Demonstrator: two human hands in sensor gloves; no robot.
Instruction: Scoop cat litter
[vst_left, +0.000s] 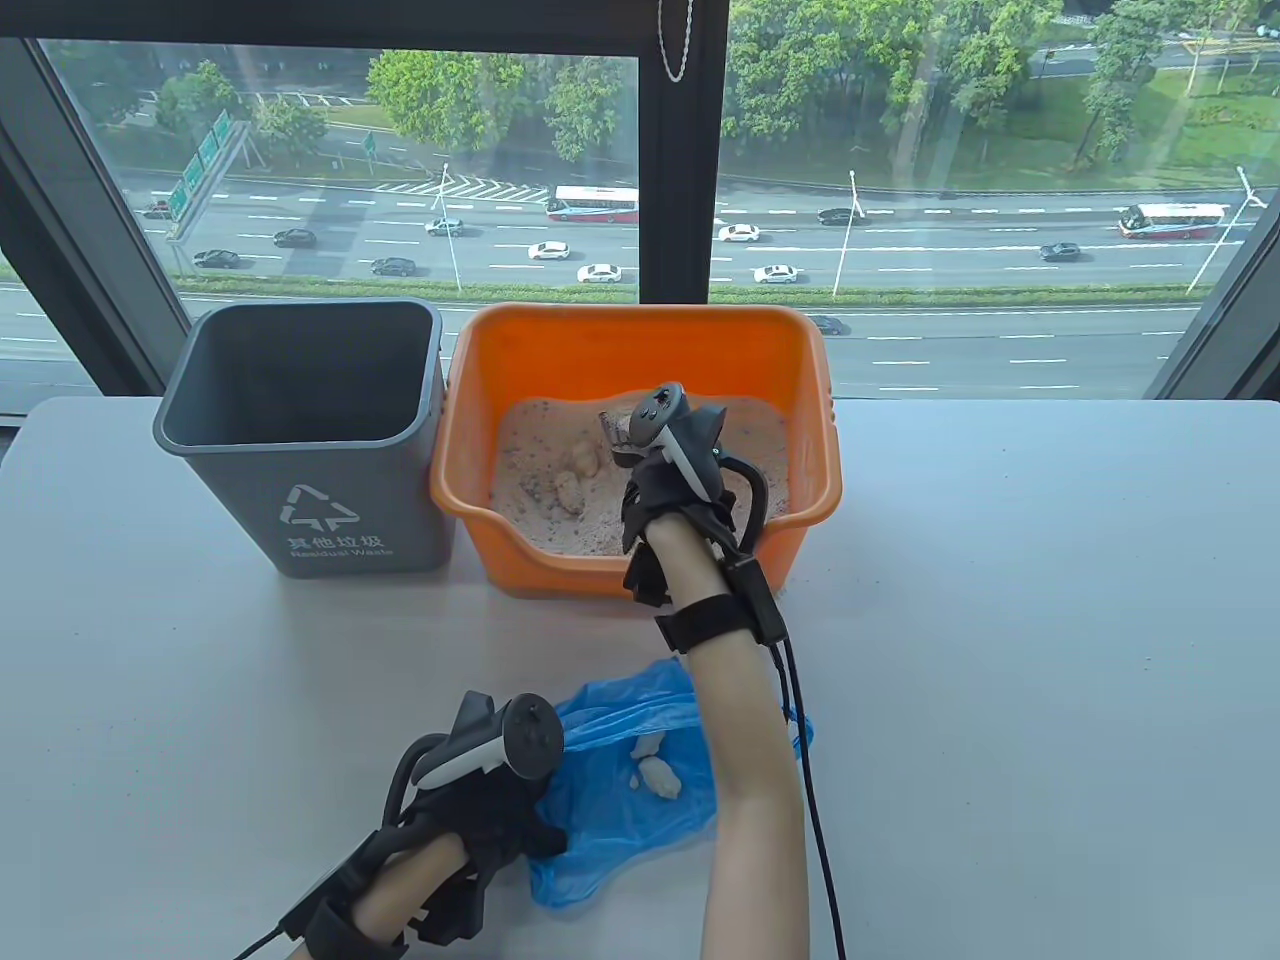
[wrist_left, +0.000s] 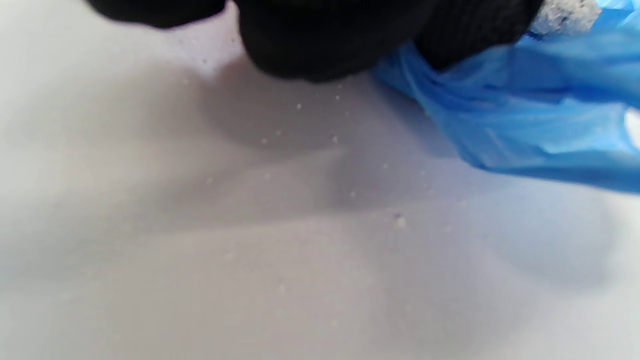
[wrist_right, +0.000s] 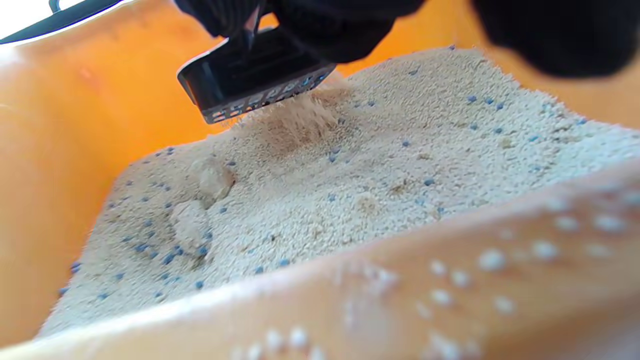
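- Litter (vst_left: 700, 450) fills the orange tub (vst_left: 480, 400), which sits at the far middle of the table (vst_left: 1000, 600), just right of the grey bin (vst_left: 300, 440).
- Right hand (vst_left: 670, 470) is over the tub, fingers curled round a black scoop (wrist_right: 250, 75).
- In the right wrist view the scoop hangs tilted just above the sand, and grains are pouring out through its slotted edge.
- Two pale clumps (wrist_right: 200, 200) lie on the litter's left side, one beside the other, with blue specks scattered all over the surface.
- In the table view those clumps (vst_left: 575, 475) sit just left of the right hand.
- Left hand (vst_left: 490, 790) is low at the near edge, fingers closed on the left edge of a blue bag (vst_left: 630, 790).
- The left wrist view confirms it: black fingertips (wrist_left: 470, 35) clamp the bag's (wrist_left: 525, 125) crumpled plastic against the table (wrist_left: 200, 250).
- The bag lies flat between the two forearms, and a couple of white lumps (vst_left: 655, 770) show in or on it; I cannot tell which.
- Stray grains dot the table by the left hand and the tub's near rim (wrist_right: 450, 260).
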